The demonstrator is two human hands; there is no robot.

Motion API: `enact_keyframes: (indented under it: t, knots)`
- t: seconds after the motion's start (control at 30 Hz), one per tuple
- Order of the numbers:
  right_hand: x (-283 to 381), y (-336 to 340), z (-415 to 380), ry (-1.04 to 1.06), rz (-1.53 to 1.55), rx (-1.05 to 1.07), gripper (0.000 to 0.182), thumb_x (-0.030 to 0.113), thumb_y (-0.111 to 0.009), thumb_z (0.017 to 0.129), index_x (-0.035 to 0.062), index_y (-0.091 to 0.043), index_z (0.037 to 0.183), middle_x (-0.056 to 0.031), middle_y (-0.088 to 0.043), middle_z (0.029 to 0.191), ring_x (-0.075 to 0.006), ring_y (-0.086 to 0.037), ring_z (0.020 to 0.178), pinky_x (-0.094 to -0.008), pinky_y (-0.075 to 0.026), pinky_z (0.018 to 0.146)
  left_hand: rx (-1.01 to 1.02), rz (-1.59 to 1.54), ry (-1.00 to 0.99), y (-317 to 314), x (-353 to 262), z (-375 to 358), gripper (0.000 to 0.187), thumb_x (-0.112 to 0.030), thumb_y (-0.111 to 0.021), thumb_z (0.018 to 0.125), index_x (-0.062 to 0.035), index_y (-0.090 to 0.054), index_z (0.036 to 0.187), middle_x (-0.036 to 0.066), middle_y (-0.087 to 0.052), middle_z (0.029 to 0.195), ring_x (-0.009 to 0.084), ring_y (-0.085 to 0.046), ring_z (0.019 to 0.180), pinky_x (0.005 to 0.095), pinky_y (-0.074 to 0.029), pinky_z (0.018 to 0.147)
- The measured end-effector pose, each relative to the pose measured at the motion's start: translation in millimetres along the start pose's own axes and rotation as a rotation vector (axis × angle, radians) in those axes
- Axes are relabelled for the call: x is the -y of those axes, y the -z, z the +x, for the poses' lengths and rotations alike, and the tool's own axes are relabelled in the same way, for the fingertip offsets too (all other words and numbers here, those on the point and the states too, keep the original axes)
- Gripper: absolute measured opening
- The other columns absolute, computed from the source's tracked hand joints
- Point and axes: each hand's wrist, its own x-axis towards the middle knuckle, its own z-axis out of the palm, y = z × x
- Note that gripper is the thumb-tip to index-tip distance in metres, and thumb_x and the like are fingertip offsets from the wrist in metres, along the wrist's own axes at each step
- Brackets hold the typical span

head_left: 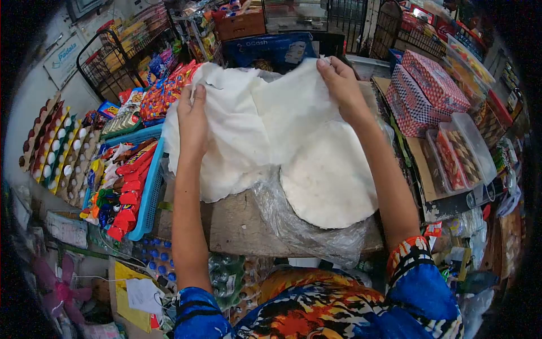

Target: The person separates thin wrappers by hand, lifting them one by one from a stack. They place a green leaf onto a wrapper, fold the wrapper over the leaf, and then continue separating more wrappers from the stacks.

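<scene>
The left hand [193, 121] has thumb and fingers drawn nearly together on the left edge of a thin white sheet [231, 135], while the right hand [341, 90] pinches its far right edge; gripping opposite edges seems meant to spread the limp sheet without tearing it. It hangs over the middle and far part of a worn wooden table [234, 223]; a line runs down its middle, and whether it is one piece or two overlapping I cannot tell. Near and to the right lies a round white piece [327, 183] on a crumpled clear plastic bag [302, 234], which probably keeps it off the bare wood. At the left a blue basket [148, 212] corrals snack packets [130, 181], and beyond it egg trays [62, 152] lean in tiers, likely so the eggs stay in view. Checked boxes [423, 93] are stacked at the far right, with a clear plastic tub [460, 158] nearer. The room is crowded like a small shop, with a wire rack [113, 62] at the far left and a pink fan [62, 289] near left.
</scene>
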Motion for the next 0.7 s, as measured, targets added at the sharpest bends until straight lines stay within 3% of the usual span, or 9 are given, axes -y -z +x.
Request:
enact_keyframes:
  t: [0.07,0.1,0.17,0.27,0.33,0.43,0.6,0.7]
  knots:
    - [-6.1,-0.9,1.3,0.047,-0.147,-0.141,0.025,0.026,-0.058,0.093,0.002,-0.06,0.102,-0.0017,-0.061,0.087,-0.0066,-0.054,0.074,-0.0224,-0.045,0.067,-0.108,0.692,-0.412,0.4,-14.3,-5.6,0.021,-0.021,-0.053,0.096,-0.0015,-0.057,0.102,0.003,-0.06,0.087,0.0093,-0.055,0.077,0.0231,-0.045,0.069]
    - [-9.3,0.3,3.3,0.043,-0.147,-0.139,0.025,0.026,-0.058,0.093,0.002,-0.06,0.102,-0.0017,-0.061,0.087,-0.0066,-0.054,0.074,-0.0224,-0.045,0.067,-0.109,0.694,-0.409,9.7,-15.4,-0.4,0.021,-0.021,-0.053,0.096,-0.0015,-0.057,0.102,0.003,-0.06,0.087,0.0093,-0.055,0.077,0.0231,-0.045,0.069]
    - [-13.6,6.1,7.5,0.117,0.062,-0.237,0.019,0.02,-0.057,0.092,0.0014,-0.061,0.089,-0.0015,-0.06,0.079,-0.0078,-0.051,0.069,-0.0235,-0.042,0.062,-0.173,0.416,-0.145,35.2,-17.3,18.1,0.015,-0.017,-0.052,0.095,-0.0027,-0.056,0.096,0.003,-0.06,0.087,0.0091,-0.054,0.077,0.0244,-0.044,0.07]
    - [-8.6,14.3,11.1,0.027,0.135,-0.254,0.015,0.015,-0.056,0.091,0.0005,-0.062,0.09,-0.0025,-0.061,0.079,-0.0086,-0.053,0.068,-0.0239,-0.043,0.062,-0.191,0.152,-0.076,44.6,-15.2,22.8,0.015,-0.017,-0.054,0.094,-0.002,-0.057,0.098,0.003,-0.06,0.085,0.0088,-0.052,0.074,0.0252,-0.044,0.067]
    - [-3.9,23.5,14.2,-0.008,0.138,-0.219,0.012,0.012,-0.057,0.089,0.001,-0.062,0.09,-0.0024,-0.061,0.079,-0.0096,-0.054,0.066,-0.0249,-0.044,0.061,-0.175,0.135,-0.072,55.0,-15.7,25.6,0.019,-0.017,-0.055,0.094,-0.001,-0.057,0.104,0.005,-0.062,0.089,0.0114,-0.056,0.076,0.0272,-0.047,0.068]
    - [12.7,36.4,14.1,-0.022,0.06,-0.206,0.013,0.013,-0.06,0.087,0.0013,-0.062,0.091,-0.0035,-0.062,0.079,-0.0128,-0.057,0.068,-0.0265,-0.045,0.062,-0.134,0.137,0.101,55.3,-24.9,23.1,0.029,-0.019,-0.056,0.094,0.0018,-0.054,0.114,0.011,-0.064,0.1,0.019,-0.063,0.087,0.0316,-0.051,0.077]
    - [31.6,67.2,23.1,0.072,-0.04,-0.255,0.021,0.012,-0.062,0.086,-0.0019,-0.062,0.102,-0.0058,-0.065,0.086,-0.0136,-0.06,0.073,-0.0272,-0.047,0.065,-0.063,0.068,0.168,66.1,-29.7,24.8,0.033,-0.021,-0.057,0.093,0.0022,-0.054,0.116,0.012,-0.064,0.102,0.0201,-0.064,0.089,0.0331,-0.052,0.077]
    - [36.2,86.5,36.3,0.129,-0.033,-0.239,0.02,0.012,-0.062,0.086,-0.0019,-0.063,0.1,-0.0048,-0.065,0.087,-0.0125,-0.06,0.071,-0.0259,-0.047,0.063,-0.004,0.049,0.186,68.9,-29.2,24.1,0.034,-0.021,-0.057,0.093,0.0017,-0.054,0.118,0.012,-0.064,0.104,0.0202,-0.064,0.09,0.0334,-0.053,0.077]
